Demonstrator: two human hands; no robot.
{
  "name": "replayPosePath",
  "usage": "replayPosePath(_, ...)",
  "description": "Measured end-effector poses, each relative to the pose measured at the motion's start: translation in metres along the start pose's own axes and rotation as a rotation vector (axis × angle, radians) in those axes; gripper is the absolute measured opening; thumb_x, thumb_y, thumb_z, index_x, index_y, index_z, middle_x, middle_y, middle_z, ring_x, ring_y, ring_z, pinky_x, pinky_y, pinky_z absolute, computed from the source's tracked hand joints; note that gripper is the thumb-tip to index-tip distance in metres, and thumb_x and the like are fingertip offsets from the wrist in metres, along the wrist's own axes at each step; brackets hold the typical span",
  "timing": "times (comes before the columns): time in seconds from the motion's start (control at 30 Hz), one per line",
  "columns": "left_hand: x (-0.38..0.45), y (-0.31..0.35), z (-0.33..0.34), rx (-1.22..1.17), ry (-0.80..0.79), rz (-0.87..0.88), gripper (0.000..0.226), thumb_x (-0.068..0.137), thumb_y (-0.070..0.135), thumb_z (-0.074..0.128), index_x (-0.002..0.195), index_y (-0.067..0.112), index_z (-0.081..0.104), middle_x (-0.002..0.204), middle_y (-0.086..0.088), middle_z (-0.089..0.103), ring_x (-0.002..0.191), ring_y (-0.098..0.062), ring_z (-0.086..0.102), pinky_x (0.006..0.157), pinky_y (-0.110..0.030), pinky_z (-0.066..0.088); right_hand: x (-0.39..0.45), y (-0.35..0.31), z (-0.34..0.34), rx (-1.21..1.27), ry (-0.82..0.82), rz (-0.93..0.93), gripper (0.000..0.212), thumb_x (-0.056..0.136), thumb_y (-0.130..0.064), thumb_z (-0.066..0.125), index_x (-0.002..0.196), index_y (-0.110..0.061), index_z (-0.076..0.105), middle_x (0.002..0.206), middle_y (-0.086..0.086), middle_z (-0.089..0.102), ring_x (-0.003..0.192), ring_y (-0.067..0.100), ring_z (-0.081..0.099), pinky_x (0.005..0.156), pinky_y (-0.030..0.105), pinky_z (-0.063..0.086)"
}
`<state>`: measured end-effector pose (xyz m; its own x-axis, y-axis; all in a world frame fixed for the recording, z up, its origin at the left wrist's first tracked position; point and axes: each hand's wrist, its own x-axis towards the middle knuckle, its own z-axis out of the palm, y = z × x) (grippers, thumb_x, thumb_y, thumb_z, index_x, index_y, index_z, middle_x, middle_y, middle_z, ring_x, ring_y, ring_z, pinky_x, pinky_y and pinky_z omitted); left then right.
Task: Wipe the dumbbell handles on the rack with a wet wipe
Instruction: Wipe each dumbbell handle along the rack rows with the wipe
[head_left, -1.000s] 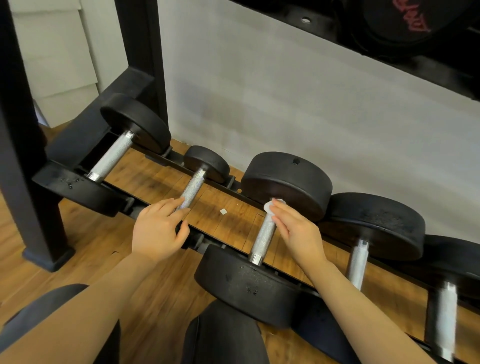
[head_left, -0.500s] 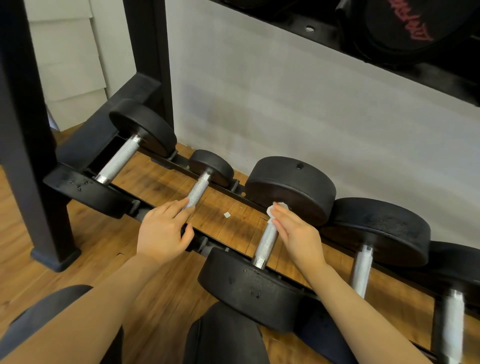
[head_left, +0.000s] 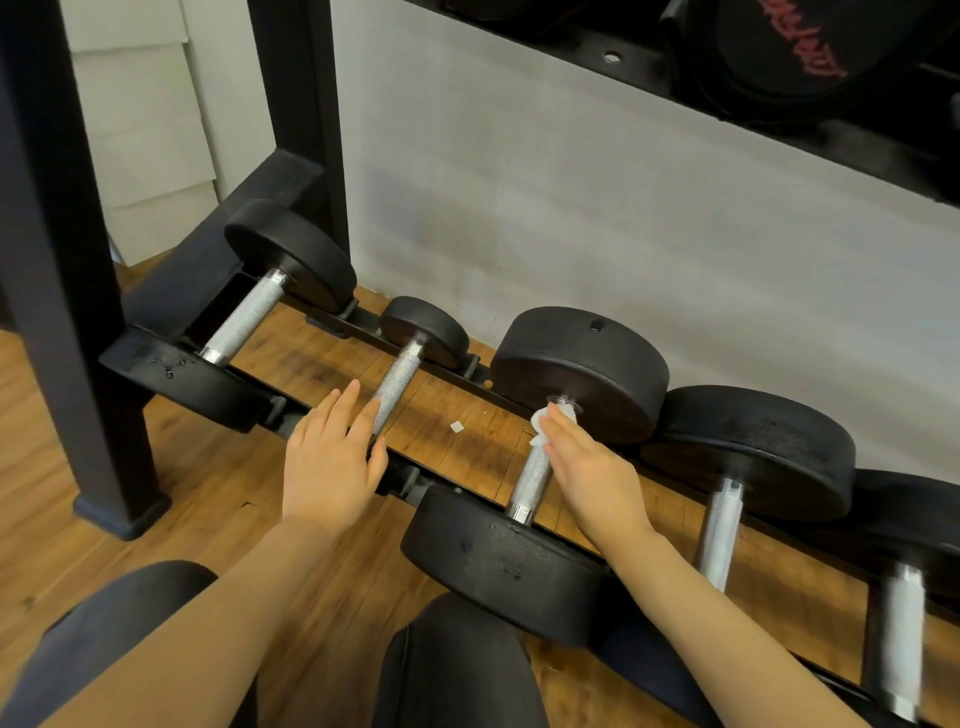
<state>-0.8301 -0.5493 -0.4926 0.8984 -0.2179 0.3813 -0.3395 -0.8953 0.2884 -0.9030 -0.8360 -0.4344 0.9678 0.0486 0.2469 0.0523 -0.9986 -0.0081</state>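
Observation:
Several black dumbbells with knurled silver handles lie across the low rack (head_left: 441, 486). My right hand (head_left: 587, 465) holds a white wet wipe (head_left: 541, 428) against the far end of the third dumbbell's handle (head_left: 530, 486), right below its big far head (head_left: 582, 364). The fingers lie along the handle and the thumb is hidden. My left hand (head_left: 332, 457) rests with straight fingers on the near end of the small second dumbbell's handle (head_left: 397, 379), covering its near head.
The rack's black post (head_left: 62, 260) and foot stand at the left on the wooden floor. A grey wall panel (head_left: 623, 218) runs behind the rack. An upper shelf with dumbbells (head_left: 779, 47) overhangs. A small white scrap (head_left: 456, 426) lies on the floor under the rack. My dark-clad knees are at the bottom.
The right hand stays at the far end of the third handle with the wipe. The left hand's fingers have stretched a little further along the second handle.

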Motion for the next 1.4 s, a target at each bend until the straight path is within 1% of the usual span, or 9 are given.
replayPosePath(0.17,0.001,0.000,-0.001,-0.035,-0.004,-0.013,0.047,0.090,0.020,0.067,0.135,0.009,0.059,0.147,-0.017,0.048,0.135,-0.036,0.045,0.106,-0.054,0.040,0.004,0.003,-0.004,0.000,0.108,0.007,0.063,0.074,-0.010,0.083,0.131,-0.015,0.057,0.124,0.003,0.066,0.065,0.015,0.068,0.046,0.026,0.055)
replayPosePath(0.3,-0.003,-0.003,-0.001,-0.080,0.018,0.006,0.042,0.096,0.026,0.059,0.133,0.007,0.060,0.142,-0.016,0.054,0.130,-0.035,0.051,0.106,-0.051,0.041,0.001,-0.003,-0.001,-0.051,0.123,-0.171,0.064,0.059,-0.007,0.091,0.118,-0.014,0.067,0.124,0.002,0.066,0.057,0.015,0.066,0.042,0.024,0.052)
replayPosePath(0.43,-0.013,-0.013,0.004,-0.121,0.053,0.063,0.049,0.099,0.033,0.037,0.131,0.004,0.061,0.139,-0.017,0.055,0.128,-0.037,0.051,0.106,-0.054,0.041,0.005,0.004,-0.001,-0.014,0.158,-0.077,0.058,0.070,-0.011,0.086,0.123,-0.014,0.063,0.127,0.003,0.065,0.064,0.017,0.068,0.045,0.026,0.055)
replayPosePath(0.6,-0.013,-0.013,0.005,-0.126,0.032,0.063,0.049,0.100,0.033,0.036,0.133,0.005,0.059,0.140,-0.018,0.053,0.130,-0.038,0.048,0.107,-0.055,0.039,0.002,0.005,0.002,-0.034,0.169,-0.156,0.054,0.073,-0.013,0.085,0.123,-0.016,0.065,0.128,0.001,0.065,0.063,0.015,0.068,0.045,0.026,0.055)
replayPosePath(0.77,-0.015,-0.011,-0.001,-0.117,0.004,0.049,0.050,0.100,0.035,0.034,0.134,0.007,0.058,0.139,-0.017,0.054,0.131,-0.038,0.047,0.107,-0.055,0.040,0.002,0.009,-0.001,0.020,0.211,-0.064,0.055,0.074,-0.013,0.084,0.125,-0.015,0.063,0.126,0.003,0.066,0.071,0.017,0.071,0.052,0.028,0.058)
replayPosePath(0.93,-0.014,-0.009,-0.005,-0.110,-0.020,0.038,0.051,0.100,0.035,0.034,0.132,0.006,0.060,0.135,-0.017,0.057,0.130,-0.038,0.049,0.106,-0.055,0.041,-0.001,0.007,0.000,-0.055,0.216,-0.137,0.048,0.073,-0.017,0.085,0.118,-0.015,0.067,0.124,0.004,0.066,0.060,0.017,0.065,0.042,0.027,0.052)
replayPosePath(1.13,-0.014,-0.005,-0.009,-0.103,-0.026,0.029,0.050,0.100,0.033,0.035,0.129,0.003,0.062,0.130,-0.019,0.060,0.126,-0.040,0.051,0.103,-0.055,0.043,0.006,0.000,-0.008,-0.158,0.345,-0.116,0.033,0.078,-0.020,0.078,0.109,-0.011,0.071,0.107,0.007,0.071,0.091,0.026,0.065,0.071,0.035,0.053)
replayPosePath(1.3,-0.014,-0.002,-0.013,-0.103,-0.004,0.025,0.041,0.104,0.027,0.041,0.127,0.002,0.063,0.127,-0.020,0.062,0.125,-0.041,0.052,0.102,-0.056,0.044,0.008,-0.005,-0.018,-0.022,0.300,0.056,0.042,0.077,-0.020,0.081,0.116,-0.012,0.069,0.097,0.008,0.071,0.089,0.024,0.065,0.076,0.038,0.054)
replayPosePath(1.4,-0.013,-0.003,-0.013,-0.101,-0.021,0.031,0.051,0.097,0.033,0.035,0.126,0.002,0.064,0.126,-0.021,0.062,0.123,-0.041,0.053,0.101,-0.056,0.044,0.007,-0.004,-0.017,0.078,0.302,0.011,0.038,0.075,-0.010,0.081,0.112,-0.010,0.071,0.100,0.008,0.072,0.091,0.028,0.068,0.080,0.039,0.055)
